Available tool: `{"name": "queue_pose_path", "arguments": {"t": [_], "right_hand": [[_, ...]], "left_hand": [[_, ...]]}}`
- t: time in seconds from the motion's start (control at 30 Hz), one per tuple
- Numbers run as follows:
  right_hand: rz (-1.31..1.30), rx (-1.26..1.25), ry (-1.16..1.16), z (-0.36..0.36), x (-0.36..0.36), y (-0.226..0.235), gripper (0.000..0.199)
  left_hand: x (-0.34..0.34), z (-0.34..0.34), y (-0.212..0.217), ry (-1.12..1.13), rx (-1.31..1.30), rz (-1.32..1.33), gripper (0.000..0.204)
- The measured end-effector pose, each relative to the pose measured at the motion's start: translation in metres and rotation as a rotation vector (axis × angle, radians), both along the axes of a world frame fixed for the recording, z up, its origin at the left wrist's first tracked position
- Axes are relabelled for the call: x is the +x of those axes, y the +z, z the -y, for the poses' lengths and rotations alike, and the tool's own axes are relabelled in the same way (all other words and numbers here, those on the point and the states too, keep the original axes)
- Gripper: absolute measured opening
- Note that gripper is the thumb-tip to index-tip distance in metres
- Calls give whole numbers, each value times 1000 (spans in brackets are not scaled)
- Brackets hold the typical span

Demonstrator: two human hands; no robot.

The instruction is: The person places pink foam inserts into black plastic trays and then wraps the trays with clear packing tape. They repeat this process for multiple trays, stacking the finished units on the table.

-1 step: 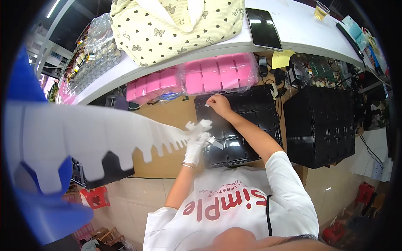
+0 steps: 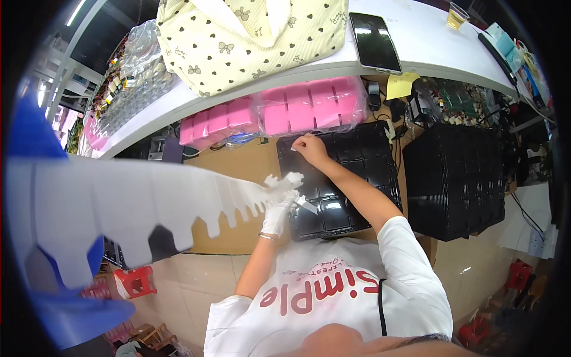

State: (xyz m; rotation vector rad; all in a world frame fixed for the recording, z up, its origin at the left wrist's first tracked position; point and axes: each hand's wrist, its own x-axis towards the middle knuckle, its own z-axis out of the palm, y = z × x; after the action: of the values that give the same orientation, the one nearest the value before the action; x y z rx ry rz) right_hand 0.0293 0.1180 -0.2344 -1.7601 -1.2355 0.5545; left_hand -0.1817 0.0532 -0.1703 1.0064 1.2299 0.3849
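Note:
My left hand, in a white glove, is closed around a long white strip with a notched, toothed edge. The strip stretches left and looms large near the camera. Short loose ends of white strip stick out beyond the gloved fingers, over the left side of a black plastic tray. My bare right hand reaches across that tray to its far left corner. Its thumb and fingertips pinch a small white piece, resting at the tray surface. Whether that piece is stuck down I cannot tell.
Brown cardboard lies left of the tray, and a stack of black trays stands right. Pink blocks in clear plastic sit behind, under a white shelf holding a patterned bag, a phone and a cup.
The near part of the white strip has sagged slightly lower at the left. Both hands stay in almost the same place.

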Motion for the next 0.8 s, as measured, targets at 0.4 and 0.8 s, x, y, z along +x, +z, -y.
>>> {"name": "queue_pose_path", "arguments": {"t": [0.4,0.8], "right_hand": [[209,-177,-53,-10,-15,4,7],[307,-443,4,-19,-9,19,27]], "left_hand": [[-3,-3,-11,39,11,15,13],[6,2,25,-5,20,71,18]]}}
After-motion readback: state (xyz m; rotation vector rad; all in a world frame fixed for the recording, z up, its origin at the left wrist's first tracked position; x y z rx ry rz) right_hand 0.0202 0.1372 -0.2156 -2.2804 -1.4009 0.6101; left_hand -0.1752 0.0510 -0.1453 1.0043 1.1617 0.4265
